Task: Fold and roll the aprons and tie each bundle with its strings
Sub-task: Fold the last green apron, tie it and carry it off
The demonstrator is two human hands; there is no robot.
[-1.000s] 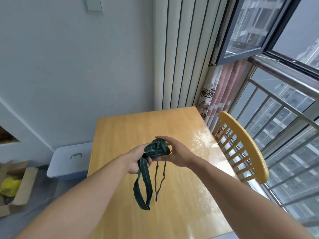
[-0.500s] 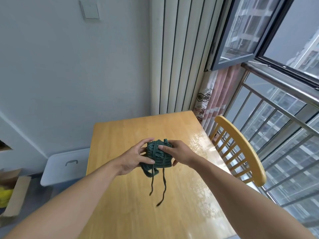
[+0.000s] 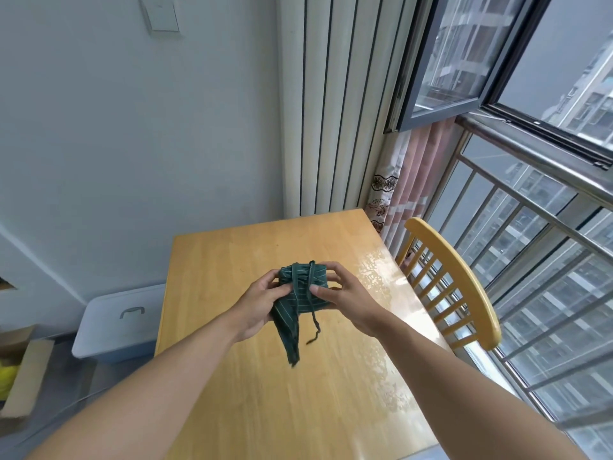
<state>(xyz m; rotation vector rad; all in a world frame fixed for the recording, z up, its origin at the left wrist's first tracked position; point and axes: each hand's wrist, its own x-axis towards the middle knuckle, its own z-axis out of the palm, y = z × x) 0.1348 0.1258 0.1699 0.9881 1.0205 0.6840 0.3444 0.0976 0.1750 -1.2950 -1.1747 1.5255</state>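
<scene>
A dark green striped apron bundle (image 3: 303, 287) is held in the air above the wooden table (image 3: 232, 260). Thin strings cross over its top. My left hand (image 3: 260, 302) grips its left side and my right hand (image 3: 345, 298) grips its right side, thumb pressed on the front. A wide striped strap (image 3: 288, 330) and a thin cord (image 3: 314, 322) hang loose below the bundle.
A yellow wooden chair (image 3: 454, 283) stands at the table's right edge, by the railed window. On the floor to the left are a pale blue lidded bin (image 3: 116, 322) and an open cardboard box (image 3: 20, 376).
The bundle has been turned in my hands and raised slightly. The wide strap now hangs below it, and the thin cords hang shorter than before.
</scene>
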